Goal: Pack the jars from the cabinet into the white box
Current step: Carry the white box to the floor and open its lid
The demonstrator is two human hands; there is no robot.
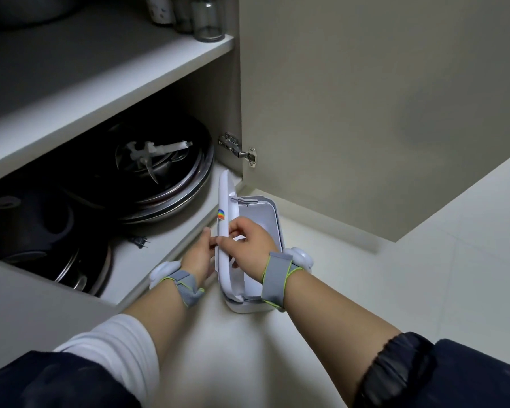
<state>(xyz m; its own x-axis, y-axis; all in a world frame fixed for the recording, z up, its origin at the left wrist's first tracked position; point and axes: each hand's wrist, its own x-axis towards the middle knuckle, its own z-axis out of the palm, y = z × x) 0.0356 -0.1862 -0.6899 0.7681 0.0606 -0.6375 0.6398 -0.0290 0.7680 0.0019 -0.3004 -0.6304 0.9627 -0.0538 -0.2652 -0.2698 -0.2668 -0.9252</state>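
Observation:
The white box [273, 228] sits on the floor just in front of the open cabinet. Its white lid [225, 198], with a small rainbow sticker, stands on edge along the box's left side. My left hand [199, 254] holds the lid's outer face, and my right hand [248, 242] pinches its rim from the box side. What I can see of the box's inside looks empty. Several jars [208, 19] stand at the right end of the cabinet's upper shelf, cut off by the top of the view.
The lower cabinet shelf holds stacked dark pans and metal lids [165, 172], a black pot [27, 222] and a loose plug [140, 241]. The open cabinet door [365, 113] stands to the right, above the box. Pale floor [395, 290] spreads to the right.

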